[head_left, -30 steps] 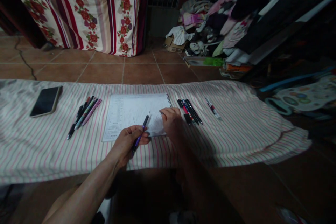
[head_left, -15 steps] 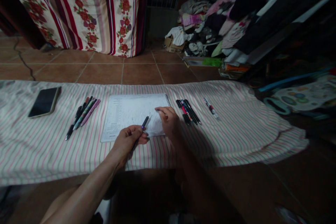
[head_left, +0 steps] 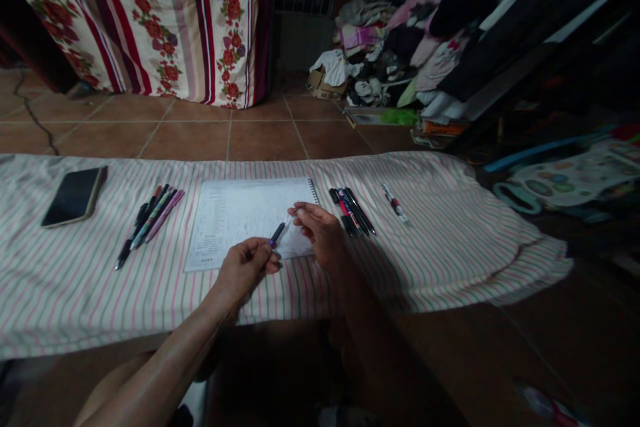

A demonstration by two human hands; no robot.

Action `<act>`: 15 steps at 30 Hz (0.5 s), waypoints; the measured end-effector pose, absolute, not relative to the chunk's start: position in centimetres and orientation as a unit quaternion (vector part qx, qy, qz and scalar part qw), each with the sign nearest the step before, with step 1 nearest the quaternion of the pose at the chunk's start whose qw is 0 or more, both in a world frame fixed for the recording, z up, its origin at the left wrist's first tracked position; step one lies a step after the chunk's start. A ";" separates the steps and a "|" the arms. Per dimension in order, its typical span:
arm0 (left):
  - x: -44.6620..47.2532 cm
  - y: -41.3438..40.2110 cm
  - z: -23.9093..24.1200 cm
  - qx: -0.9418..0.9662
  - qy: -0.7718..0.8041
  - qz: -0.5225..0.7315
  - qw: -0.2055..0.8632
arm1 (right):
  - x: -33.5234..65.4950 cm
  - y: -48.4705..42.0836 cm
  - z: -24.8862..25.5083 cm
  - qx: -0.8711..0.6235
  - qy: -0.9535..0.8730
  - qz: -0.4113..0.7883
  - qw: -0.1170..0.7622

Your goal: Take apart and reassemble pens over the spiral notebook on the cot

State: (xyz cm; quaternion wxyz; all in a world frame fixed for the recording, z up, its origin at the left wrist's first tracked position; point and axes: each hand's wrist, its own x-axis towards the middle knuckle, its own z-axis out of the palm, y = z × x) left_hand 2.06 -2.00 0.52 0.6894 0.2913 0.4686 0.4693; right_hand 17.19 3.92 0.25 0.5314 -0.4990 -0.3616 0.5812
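My left hand (head_left: 250, 261) grips a dark pen (head_left: 277, 233) with a purple band, its thin tip pointing up and right. Close to that tip is my right hand (head_left: 320, 230), thumb and fingers pinched together. Whether they touch the tip or hold some small part, I cannot make out. Beneath both hands lies a spiral-bound notebook (head_left: 240, 207) with a printed sheet showing at its left side. The pen is held above the page's lower right area.
Several pens (head_left: 150, 217) lie left of the notebook, beyond them a phone (head_left: 75, 195). Right of it are more pens (head_left: 354, 210) and a single patterned pen (head_left: 395, 203). A striped cloth (head_left: 450, 240) covers the surface. Behind are a floral curtain (head_left: 185, 20) and heaped clothes (head_left: 390, 40).
My right hand has lifted from the page and come left to the pen's tip, its fingers now pinched. My left hand keeps the pen. The view has shifted slightly.
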 end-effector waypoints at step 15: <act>2.5 -1.8 0.2 0.320 0.472 0.467 0.676 | 17.3 3.5 0.1 -0.479 -0.398 0.597 0.506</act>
